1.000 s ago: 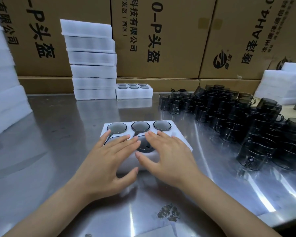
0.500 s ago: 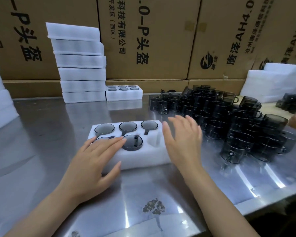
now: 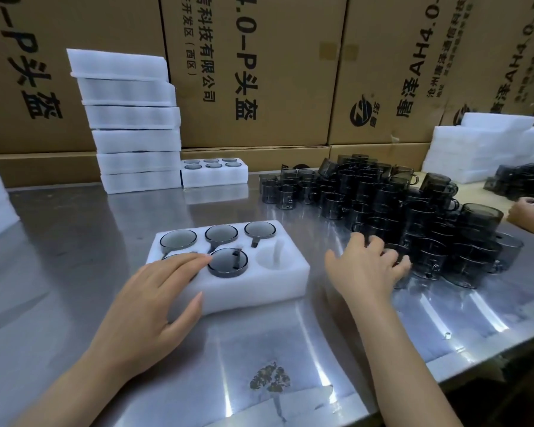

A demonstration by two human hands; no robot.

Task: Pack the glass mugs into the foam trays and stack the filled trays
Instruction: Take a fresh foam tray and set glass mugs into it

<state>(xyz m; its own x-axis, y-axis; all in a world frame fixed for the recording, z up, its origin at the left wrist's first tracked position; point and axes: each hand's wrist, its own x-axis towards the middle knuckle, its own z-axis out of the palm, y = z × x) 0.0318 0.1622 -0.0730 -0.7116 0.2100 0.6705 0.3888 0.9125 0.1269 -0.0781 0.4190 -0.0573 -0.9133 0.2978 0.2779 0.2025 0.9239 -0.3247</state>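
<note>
Foam tray (image 3: 253,283) near the tabletop's front edge is pressed by the flat left hand (image 3: 148,300); a mug (image 3: 396,257) is gripped by the right hand (image 3: 367,266) in the pile (image 3: 413,211).

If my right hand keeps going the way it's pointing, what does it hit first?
The right hand already reaches the nearest mugs of the dark glass mug pile; whether its fingertips touch one is unclear.
</note>
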